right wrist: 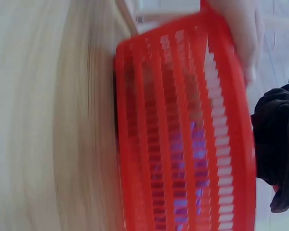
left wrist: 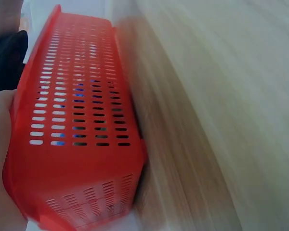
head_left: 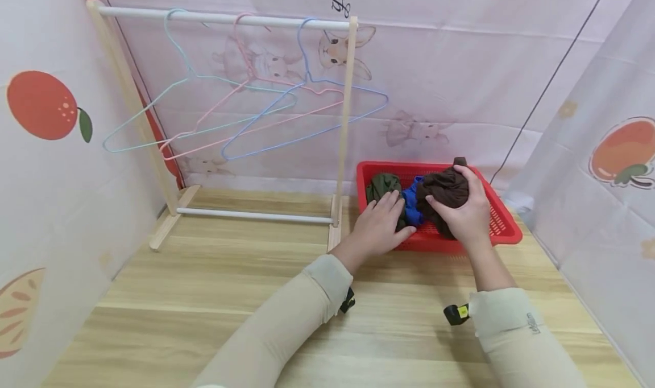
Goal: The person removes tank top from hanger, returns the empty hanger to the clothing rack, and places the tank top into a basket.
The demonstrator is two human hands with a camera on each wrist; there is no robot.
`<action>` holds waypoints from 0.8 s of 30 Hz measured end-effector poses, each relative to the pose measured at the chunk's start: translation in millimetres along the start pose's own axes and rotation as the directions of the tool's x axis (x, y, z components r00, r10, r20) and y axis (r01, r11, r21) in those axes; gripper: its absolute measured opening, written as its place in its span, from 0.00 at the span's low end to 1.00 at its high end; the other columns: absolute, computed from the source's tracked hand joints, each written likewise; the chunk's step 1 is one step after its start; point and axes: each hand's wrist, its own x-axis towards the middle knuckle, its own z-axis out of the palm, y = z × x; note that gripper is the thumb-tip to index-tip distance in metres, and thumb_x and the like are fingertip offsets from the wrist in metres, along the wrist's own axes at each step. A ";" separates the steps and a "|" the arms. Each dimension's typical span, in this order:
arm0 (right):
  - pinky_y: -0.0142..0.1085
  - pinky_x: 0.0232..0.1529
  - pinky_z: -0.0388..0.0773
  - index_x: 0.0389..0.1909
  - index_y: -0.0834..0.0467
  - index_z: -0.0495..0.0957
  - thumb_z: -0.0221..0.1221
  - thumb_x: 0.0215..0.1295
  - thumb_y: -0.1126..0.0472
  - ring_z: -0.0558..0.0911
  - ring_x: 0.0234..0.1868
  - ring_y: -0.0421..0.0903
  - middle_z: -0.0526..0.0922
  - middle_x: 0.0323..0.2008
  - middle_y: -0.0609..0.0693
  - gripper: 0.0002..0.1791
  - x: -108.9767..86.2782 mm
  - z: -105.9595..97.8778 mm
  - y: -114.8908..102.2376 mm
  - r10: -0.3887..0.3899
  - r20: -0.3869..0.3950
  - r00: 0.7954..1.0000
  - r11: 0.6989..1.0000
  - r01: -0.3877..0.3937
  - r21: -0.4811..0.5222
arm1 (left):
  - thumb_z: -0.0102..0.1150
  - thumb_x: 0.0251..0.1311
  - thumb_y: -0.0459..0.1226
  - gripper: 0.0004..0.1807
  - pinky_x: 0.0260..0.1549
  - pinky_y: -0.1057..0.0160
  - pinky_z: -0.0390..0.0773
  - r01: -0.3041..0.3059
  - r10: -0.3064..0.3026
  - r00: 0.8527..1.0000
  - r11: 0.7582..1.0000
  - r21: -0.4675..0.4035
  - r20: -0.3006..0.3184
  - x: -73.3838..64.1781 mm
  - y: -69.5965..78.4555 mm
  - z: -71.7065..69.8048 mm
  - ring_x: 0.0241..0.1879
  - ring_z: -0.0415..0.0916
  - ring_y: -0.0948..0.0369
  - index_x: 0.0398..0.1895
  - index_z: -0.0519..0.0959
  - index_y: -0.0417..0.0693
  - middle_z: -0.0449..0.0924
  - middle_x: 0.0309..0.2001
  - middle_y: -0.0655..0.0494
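My right hand [head_left: 471,211] grips a bunched dark brown cloth [head_left: 443,190] between thumb and fingers, raised over the red plastic basket [head_left: 504,227]. In the right wrist view the same dark cloth [right wrist: 279,130] shows above the basket's rim. A dark green cloth [head_left: 382,183] lies crumpled in the basket's left part, and my left hand [head_left: 377,227] rests on it with its fingers extended. Between the green and brown cloths sits a bright blue cloth [head_left: 412,201]. Only the slotted basket wall [left wrist: 77,166] fills most of the left wrist view, with the left hand at its edge.
Left of the basket stands a wooden rack with a white top rail [head_left: 220,17]. A mint hanger [head_left: 176,81], a pink hanger [head_left: 245,83] and a blue hanger [head_left: 307,81] hang from it. Printed cloth walls surround the wood-grain table [head_left: 230,285].
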 end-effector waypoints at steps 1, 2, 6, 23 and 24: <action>0.60 0.61 0.67 0.67 0.43 0.69 0.77 0.46 0.53 0.74 0.60 0.58 0.74 0.63 0.56 0.44 3.1 -1.4 5.0 0.003 -0.017 1.000 1.000 -0.003 -0.018 | 0.30 0.66 0.70 0.44 0.73 0.50 0.53 0.014 -0.015 1.000 1.000 0.021 0.018 1.1 0.7 1.0 0.78 0.41 0.57 0.78 0.54 0.55 0.43 0.80 0.56; 0.60 0.61 0.67 0.66 0.42 0.69 0.77 0.46 0.52 0.73 0.60 0.59 0.74 0.63 0.57 0.44 6.5 -3.3 10.0 0.012 -0.031 0.999 0.999 -0.013 -0.034 | 0.27 0.65 0.71 0.45 0.73 0.49 0.52 0.027 -0.028 0.999 0.999 0.038 0.031 2.0 1.5 1.3 0.78 0.41 0.57 0.77 0.55 0.56 0.43 0.80 0.56; 0.62 0.59 0.67 0.67 0.41 0.68 0.75 0.47 0.50 0.73 0.61 0.61 0.73 0.62 0.59 0.43 20.7 -14.7 30.0 0.073 -0.059 0.996 0.990 -0.079 -0.115 | 0.18 0.61 0.74 0.48 0.73 0.50 0.50 0.051 -0.058 0.996 0.995 0.084 0.074 4.7 3.5 1.3 0.78 0.41 0.56 0.77 0.57 0.60 0.43 0.80 0.56; 0.69 0.49 0.68 0.76 0.42 0.53 0.64 0.57 0.39 0.69 0.59 0.73 0.63 0.64 0.72 0.48 53.8 -32.1 87.9 0.299 0.136 0.944 0.860 -0.206 -0.467 | 0.14 0.59 0.76 0.48 0.73 0.52 0.50 0.102 -0.126 0.975 0.986 0.132 0.184 3.2 7.3 1.0 0.76 0.50 0.56 0.76 0.58 0.65 0.52 0.77 0.57; 0.69 0.48 0.68 0.76 0.42 0.52 0.64 0.57 0.38 0.69 0.58 0.74 0.62 0.64 0.73 0.49 55.2 -30.9 88.7 0.297 0.150 0.943 0.857 -0.194 -0.477 | 0.14 0.59 0.76 0.48 0.73 0.52 0.50 0.103 -0.128 0.975 0.985 0.137 0.184 3.3 7.7 0.9 0.76 0.51 0.56 0.76 0.58 0.66 0.53 0.77 0.58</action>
